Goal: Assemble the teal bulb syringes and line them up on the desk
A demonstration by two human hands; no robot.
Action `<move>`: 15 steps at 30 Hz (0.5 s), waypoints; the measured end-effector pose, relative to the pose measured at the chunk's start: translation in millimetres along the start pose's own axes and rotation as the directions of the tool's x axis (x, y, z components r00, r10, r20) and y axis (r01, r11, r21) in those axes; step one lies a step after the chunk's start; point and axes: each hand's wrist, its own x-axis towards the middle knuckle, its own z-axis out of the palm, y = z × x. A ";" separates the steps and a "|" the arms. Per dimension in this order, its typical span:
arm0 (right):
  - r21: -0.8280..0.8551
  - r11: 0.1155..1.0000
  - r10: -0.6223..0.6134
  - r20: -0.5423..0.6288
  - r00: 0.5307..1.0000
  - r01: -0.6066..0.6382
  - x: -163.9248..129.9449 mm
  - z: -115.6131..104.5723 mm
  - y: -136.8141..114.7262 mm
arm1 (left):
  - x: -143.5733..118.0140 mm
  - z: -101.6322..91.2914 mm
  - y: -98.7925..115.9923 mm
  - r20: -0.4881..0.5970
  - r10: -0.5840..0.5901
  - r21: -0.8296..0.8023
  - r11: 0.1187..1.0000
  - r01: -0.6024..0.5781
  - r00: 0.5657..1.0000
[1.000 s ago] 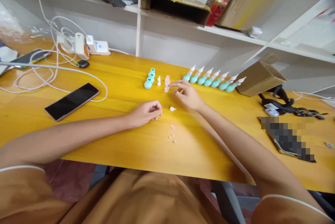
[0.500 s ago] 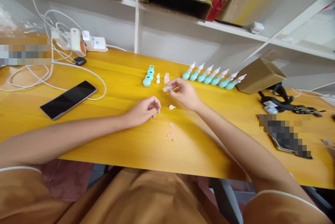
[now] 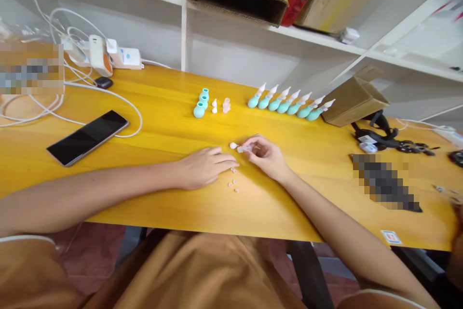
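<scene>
My right hand (image 3: 266,156) rests on the yellow table (image 3: 162,193), pinching a small pale pink piece (image 3: 245,148) between thumb and fingertips. A white cone tip (image 3: 233,145) lies just left of it. My left hand (image 3: 204,167) lies flat, its fingers stretched toward several tiny pink rings (image 3: 233,180) on the table. Further back stand teal bulbs (image 3: 200,104), a white tip (image 3: 214,105) and a stack of pink pieces (image 3: 226,105). A row of several teal bulbs with white tips (image 3: 289,103) lies to the right.
A black phone (image 3: 87,136) lies at left with white cables (image 3: 90,101) and chargers (image 3: 104,56) behind it. A cardboard box (image 3: 352,99) sits at right, beside black cables (image 3: 390,140). White shelves (image 3: 231,20) with boxes stand behind the table.
My right hand took a pink piece from the stack and drew back toward me with it. My left hand uncurled and reached right toward the tiny rings.
</scene>
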 end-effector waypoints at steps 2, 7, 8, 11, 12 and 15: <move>0.014 1.000 0.005 0.013 1.000 -0.005 4.9 -1.1 4.5 | 1.5 -1.7 -1.0 0.020 0.013 -0.047 0.999 -0.012 1.000; -0.054 0.996 -0.065 0.068 0.996 0.069 3.5 1.9 -2.7 | -0.1 -5.5 -6.2 -0.087 0.001 -0.251 0.968 -0.023 0.996; -0.067 0.994 -0.081 0.077 0.994 0.086 2.3 2.7 -4.6 | -0.8 -5.8 -7.2 -0.095 -0.009 -0.276 0.961 -0.018 0.995; -0.069 0.990 -0.116 0.101 0.988 0.123 -0.2 4.9 -7.6 | -2.3 -5.8 -9.3 -0.086 -0.042 -0.321 0.947 0.013 0.995; -0.064 0.989 -0.124 0.106 0.987 0.131 -0.7 5.6 -7.7 | -2.6 -5.5 -9.7 -0.084 -0.051 -0.324 0.946 0.021 0.995; -0.018 0.992 -0.120 0.093 0.988 0.122 -2.8 8.1 -7.6 | -3.2 -4.3 -10.1 -0.094 -0.069 -0.294 0.955 0.038 0.993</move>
